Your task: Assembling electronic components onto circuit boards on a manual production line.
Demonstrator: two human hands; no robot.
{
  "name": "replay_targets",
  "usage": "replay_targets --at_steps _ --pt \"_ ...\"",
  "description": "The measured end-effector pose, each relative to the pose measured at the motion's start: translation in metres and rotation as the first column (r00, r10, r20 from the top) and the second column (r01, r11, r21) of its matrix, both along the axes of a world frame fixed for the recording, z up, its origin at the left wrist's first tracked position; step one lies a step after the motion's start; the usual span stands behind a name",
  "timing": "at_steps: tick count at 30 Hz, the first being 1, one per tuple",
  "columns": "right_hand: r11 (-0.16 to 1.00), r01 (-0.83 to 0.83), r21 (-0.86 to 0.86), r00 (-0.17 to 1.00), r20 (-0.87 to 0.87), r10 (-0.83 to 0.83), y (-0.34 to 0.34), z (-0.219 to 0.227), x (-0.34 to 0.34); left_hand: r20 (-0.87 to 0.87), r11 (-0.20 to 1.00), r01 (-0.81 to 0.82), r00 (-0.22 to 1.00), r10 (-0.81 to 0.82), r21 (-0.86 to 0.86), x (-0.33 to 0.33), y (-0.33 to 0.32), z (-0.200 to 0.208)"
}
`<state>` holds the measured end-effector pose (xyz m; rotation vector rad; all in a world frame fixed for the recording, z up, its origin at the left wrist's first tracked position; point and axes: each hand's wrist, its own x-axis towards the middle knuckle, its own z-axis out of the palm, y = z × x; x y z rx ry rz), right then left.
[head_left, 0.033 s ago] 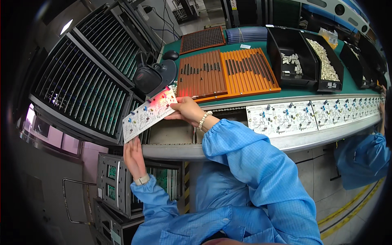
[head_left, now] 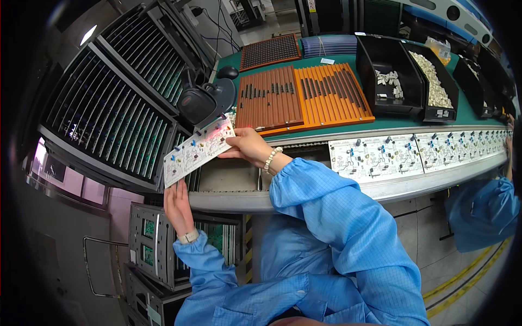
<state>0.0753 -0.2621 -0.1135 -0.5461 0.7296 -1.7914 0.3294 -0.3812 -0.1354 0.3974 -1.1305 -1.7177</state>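
A white circuit board (head_left: pixel 191 158) studded with small components is held up at a slant, above the near left part of the conveyor line. My right hand (head_left: pixel 251 148) pinches its right end, thumb on top. At the lower left corner, the fingertips of my left hand (head_left: pixel 178 206) grip the edge, some of them hidden beneath it. Just beyond the board, a black scanner (head_left: pixel 197 104) sits on a stand. A patch of red light falls on the board's far right part.
More populated boards (head_left: pixel 375 157) line the conveyor rail to the right. Brown and orange slotted trays (head_left: pixel 331 95) lie on the green bench (head_left: pixel 321 130), beside black bins (head_left: pixel 435 81) of white parts. Tall board racks (head_left: pixel 103 117) stand left. Another person's blue sleeve (head_left: pixel 484 212) is at far right.
The red light on the board has become dimmer and smaller. Both hands and the board stay almost in place.
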Motion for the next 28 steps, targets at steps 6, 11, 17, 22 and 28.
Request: replay_targets --at_steps 6,11,17,22,28 --pt "0.998 -0.042 -0.047 0.999 0.017 0.043 -0.016 -0.004 0.004 0.044 0.997 -0.075 0.996 0.076 -0.008 -0.007 -0.030 -0.013" --pt "0.995 -0.070 -0.075 0.997 0.009 0.071 -0.024 -0.007 0.004 0.043 0.993 -0.119 0.992 0.120 -0.024 -0.010 -0.034 -0.015" --pt "0.995 -0.049 -0.085 0.999 0.011 0.050 -0.025 -0.010 0.001 0.060 0.989 -0.137 0.988 0.140 -0.046 -0.012 -0.033 -0.014" --pt "0.992 -0.058 -0.115 0.998 0.026 0.061 -0.028 -0.011 -0.001 0.087 0.992 -0.118 0.989 0.121 -0.045 -0.010 -0.038 -0.017" --pt "0.995 -0.052 -0.090 0.998 0.025 0.054 -0.025 -0.012 -0.009 0.101 0.988 -0.146 0.984 0.150 -0.042 -0.014 -0.029 -0.013"
